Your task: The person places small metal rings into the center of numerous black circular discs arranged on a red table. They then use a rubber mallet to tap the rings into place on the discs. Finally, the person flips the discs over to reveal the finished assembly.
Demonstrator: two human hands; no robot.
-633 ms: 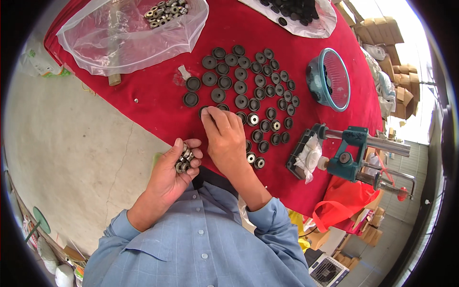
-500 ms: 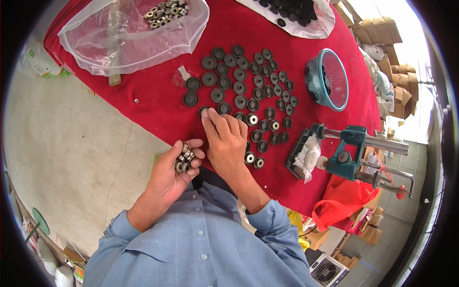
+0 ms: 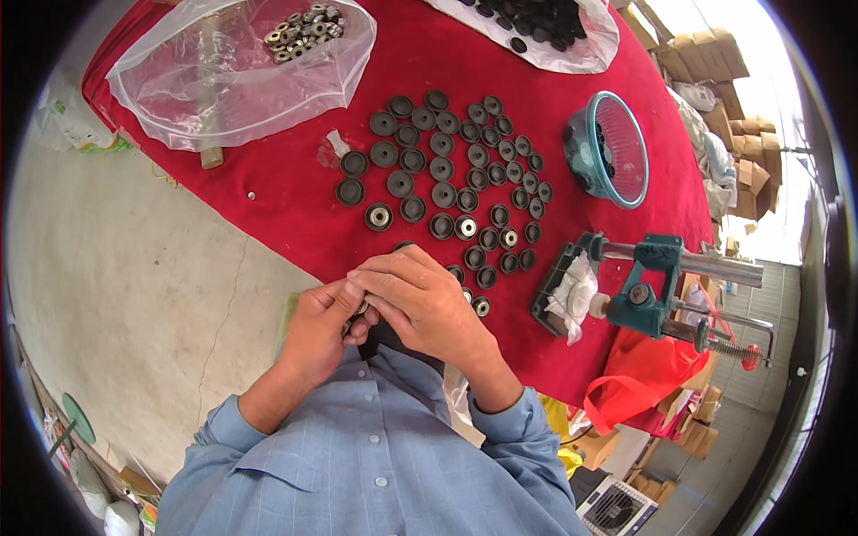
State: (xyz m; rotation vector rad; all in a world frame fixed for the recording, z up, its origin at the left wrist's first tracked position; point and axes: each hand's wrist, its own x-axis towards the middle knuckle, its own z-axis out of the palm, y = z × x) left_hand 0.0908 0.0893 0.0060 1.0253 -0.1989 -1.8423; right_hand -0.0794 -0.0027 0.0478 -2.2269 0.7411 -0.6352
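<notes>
My left hand [image 3: 313, 335] is curled at the table's near edge around several small metal bearings [image 3: 360, 308], mostly covered by the fingers. Reaching over it, my right hand [image 3: 433, 304] has its fingertips together by the left thumb. What they pinch is hidden. Beyond the hands, many round black rubber-looking cups [image 3: 399, 184] lie in loose rows on the red cloth [image 3: 286, 214]. A few hold a shiny bearing, among them the left front cup [image 3: 379, 217] and one in the middle [image 3: 466, 227]. My right hand partly covers the nearest cups.
A clear plastic bag [image 3: 344, 76] with more bearings [image 3: 304, 34] lies at the far left. More black pieces [image 3: 545, 22] sit on a white bag at the back. On the right are a blue plastic basket [image 3: 597, 147] and a green hand press [image 3: 657, 281].
My right hand has drawn back from the left front cup to my left hand. That cup now shows a bearing inside. My left hand has closed more around its bearings.
</notes>
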